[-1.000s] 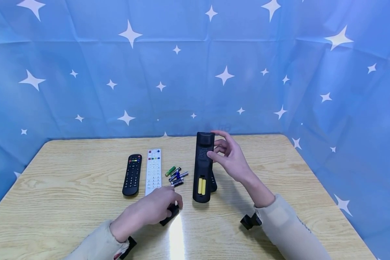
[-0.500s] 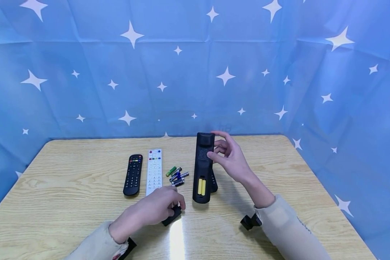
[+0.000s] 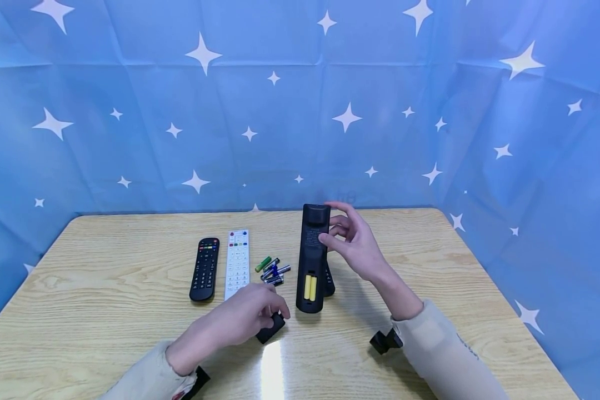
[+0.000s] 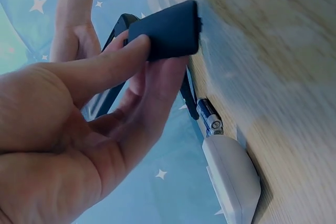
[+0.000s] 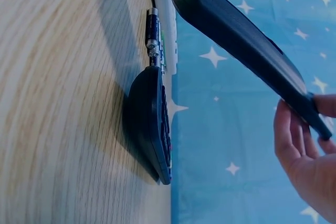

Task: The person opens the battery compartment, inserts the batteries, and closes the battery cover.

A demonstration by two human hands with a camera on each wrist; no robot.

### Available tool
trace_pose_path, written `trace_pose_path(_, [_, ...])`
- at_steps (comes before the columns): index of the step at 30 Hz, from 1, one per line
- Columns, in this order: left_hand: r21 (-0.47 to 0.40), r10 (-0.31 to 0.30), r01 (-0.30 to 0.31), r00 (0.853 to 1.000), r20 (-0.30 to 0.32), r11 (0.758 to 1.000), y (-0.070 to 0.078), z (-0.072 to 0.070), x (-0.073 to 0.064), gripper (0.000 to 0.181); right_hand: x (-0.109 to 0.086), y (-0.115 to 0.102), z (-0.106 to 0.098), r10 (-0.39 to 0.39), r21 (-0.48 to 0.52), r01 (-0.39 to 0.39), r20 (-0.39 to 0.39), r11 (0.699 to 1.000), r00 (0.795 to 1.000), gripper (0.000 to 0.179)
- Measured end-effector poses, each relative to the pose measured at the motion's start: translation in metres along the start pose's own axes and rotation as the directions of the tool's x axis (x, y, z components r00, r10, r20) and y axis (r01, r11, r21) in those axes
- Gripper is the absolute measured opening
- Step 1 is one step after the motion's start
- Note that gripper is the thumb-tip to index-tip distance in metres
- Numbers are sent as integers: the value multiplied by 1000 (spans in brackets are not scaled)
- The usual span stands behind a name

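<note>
My right hand (image 3: 356, 247) grips a black remote control (image 3: 311, 253) near its upper end, above the table, with its back turned up. Two yellow batteries (image 3: 310, 288) lie side by side in the uncovered compartment at its lower end. Between thumb and fingers my left hand (image 3: 240, 314) pinches a small black battery cover (image 4: 170, 31), low over the table and apart from the remote. The right wrist view shows the held remote's dark side (image 5: 236, 38) tilted above the table, fingers around its narrow end; the batteries are hidden there.
Another black remote (image 5: 144, 124) lies partly hidden beneath the held one. To the left are a white remote (image 3: 237, 261) and a black remote with coloured buttons (image 3: 204, 269). Several loose batteries (image 3: 275, 271) lie between the white remote and the held one.
My left hand has moved slightly to the right and up with the battery cover, turning it a little so more of it shows. The right hand and its remote stay nearly still.
</note>
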State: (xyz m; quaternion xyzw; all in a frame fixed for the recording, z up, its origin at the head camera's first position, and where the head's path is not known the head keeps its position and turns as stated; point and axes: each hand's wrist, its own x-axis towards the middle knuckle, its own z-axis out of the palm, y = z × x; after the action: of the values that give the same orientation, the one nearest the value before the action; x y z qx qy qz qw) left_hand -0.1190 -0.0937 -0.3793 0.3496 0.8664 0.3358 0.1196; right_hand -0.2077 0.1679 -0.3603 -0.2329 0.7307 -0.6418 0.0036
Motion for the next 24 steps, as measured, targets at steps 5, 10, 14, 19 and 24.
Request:
trace_pose_path(5, [-12,22,-23,997,-77,1000,2,0,2,29,0,-1,0,-2,-2,2,-1,1000,1000,61])
trace_pose_path(10, [-42,53,-60,985,-164,997,4,1,2,30,0,0,0,-2,-2,2,0,1000,1000,61])
trace_pose_path(14, [-77,61,-81,969,-238,994,4,2,4,30,0,-1,1,5,17,-5,3,1000,1000,61])
trace_pose_path(19, [-101,72,-108,948,-310,989,7,3,8,30,0,-1,2,8,34,-8,7,999,1000,61])
trace_pose_path(24, [-119,55,-105,931,-362,987,11,3,11,30,0,-2,2,3,35,-3,9,999,1000,61])
